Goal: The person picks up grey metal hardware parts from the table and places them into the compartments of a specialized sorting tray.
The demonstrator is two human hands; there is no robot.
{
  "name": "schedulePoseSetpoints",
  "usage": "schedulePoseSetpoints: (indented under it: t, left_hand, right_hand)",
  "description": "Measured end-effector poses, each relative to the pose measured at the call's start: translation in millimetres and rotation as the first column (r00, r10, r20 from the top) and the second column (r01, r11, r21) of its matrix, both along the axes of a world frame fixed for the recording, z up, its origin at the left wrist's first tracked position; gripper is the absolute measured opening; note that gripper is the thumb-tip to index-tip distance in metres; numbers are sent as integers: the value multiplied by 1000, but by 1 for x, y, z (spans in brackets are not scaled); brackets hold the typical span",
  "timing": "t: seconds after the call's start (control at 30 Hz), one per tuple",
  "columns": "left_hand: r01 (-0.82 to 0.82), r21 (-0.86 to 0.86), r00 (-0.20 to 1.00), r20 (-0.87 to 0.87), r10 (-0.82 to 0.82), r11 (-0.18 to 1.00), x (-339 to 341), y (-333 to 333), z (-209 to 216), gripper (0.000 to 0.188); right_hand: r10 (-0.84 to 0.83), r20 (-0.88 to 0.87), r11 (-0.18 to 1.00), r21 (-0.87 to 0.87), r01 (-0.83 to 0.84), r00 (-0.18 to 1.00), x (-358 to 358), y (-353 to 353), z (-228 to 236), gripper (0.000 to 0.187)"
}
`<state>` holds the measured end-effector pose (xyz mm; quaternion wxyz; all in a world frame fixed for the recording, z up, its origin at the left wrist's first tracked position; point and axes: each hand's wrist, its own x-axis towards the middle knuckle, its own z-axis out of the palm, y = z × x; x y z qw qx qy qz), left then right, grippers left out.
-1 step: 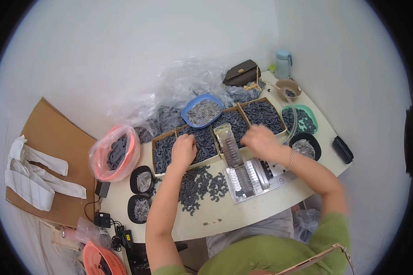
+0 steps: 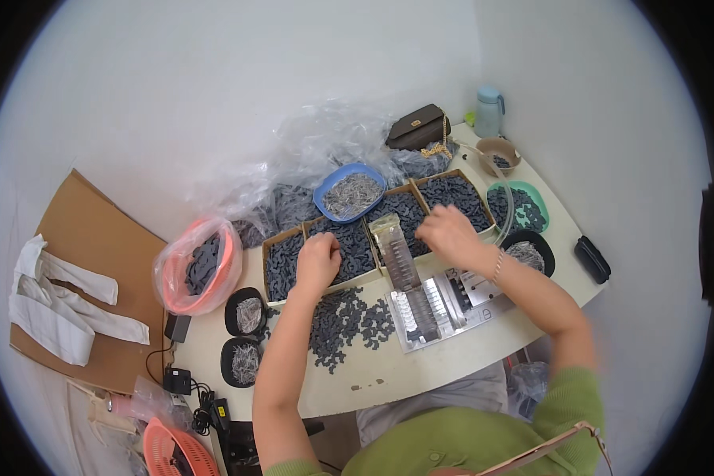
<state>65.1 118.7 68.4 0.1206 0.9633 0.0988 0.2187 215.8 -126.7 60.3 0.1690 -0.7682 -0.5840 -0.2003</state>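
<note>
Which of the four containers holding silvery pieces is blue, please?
It is the blue tray beyond the left hand; the two black bowls on the left and the black bowl on the right differ in colour.

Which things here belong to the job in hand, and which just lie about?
Likely in the job:
small dark grey pieces
ribbed silver metal fixture
silvery metal pins in blue oval plastic tray

Likely lying about:
brown flap handbag with gold chain
pale blue cylindrical bottle
oblong black case

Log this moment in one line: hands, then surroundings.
Left hand: over small dark-grey parts in divided cardboard box, grip hidden | Right hand: near box's front edge, grip unclear | Nearby: blue plastic tray of silvery pins
</note>
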Motion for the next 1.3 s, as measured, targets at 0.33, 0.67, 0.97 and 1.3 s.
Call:
schedulePoseSetpoints:
  t: [0.33, 0.67, 0.97, 1.3]
  left_hand:
    - [412, -136, 909, 125, -397, 901, -75, -128, -48, 19]
    - [341, 377, 938, -71, -340, 861, -102, -170, -45, 41]
    - [261, -193, 964, 99, -246, 946, -96, -118, -40, 22]
    - [211, -288, 977, 89, -193, 934, -80, -97, -48, 12]
  right_hand:
    - [-58, 76, 991, -114, 67, 995, 13, 45, -21, 3]
    - [-33, -104, 969, 240, 57, 994, -2, 30, -13, 10]
    - [434, -123, 898, -24, -440, 892, -99, -34, -31, 17]
    - [457, -4, 881, -136, -454, 889, -118, -46, -24, 23]
